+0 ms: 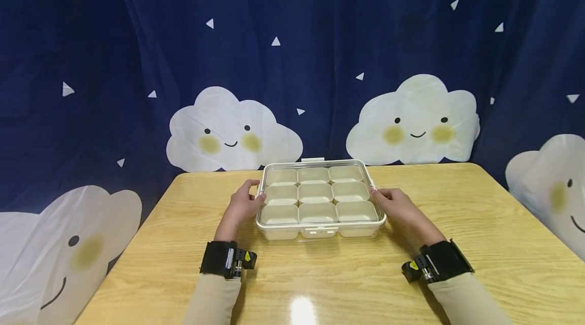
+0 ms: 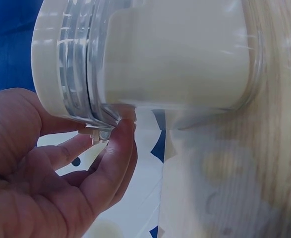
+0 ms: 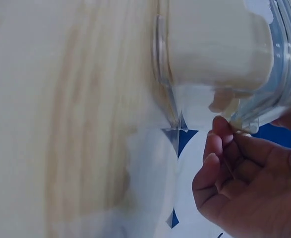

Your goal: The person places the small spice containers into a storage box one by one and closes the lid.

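A clear plastic food storage box [image 1: 320,224] with a cream-rimmed lid rests on the wooden table, several cream inner cups [image 1: 315,193] showing through its top. At its left side, my left hand [image 1: 242,205] grips the lid edge, thumb along the rim and curled fingers by a side latch [image 2: 93,134]. My right hand [image 1: 402,213] holds the opposite edge, fingers bent under the side clip [image 3: 247,126] in the right wrist view. The right thumb is partly cut off there. A front latch [image 1: 320,230] lies flat against the box.
The wooden table [image 1: 283,274] reaches back to a dark blue curtain [image 1: 320,61] printed with smiling clouds and small white triangles. Each wrist wears a black strap [image 1: 219,259] with a small camera.
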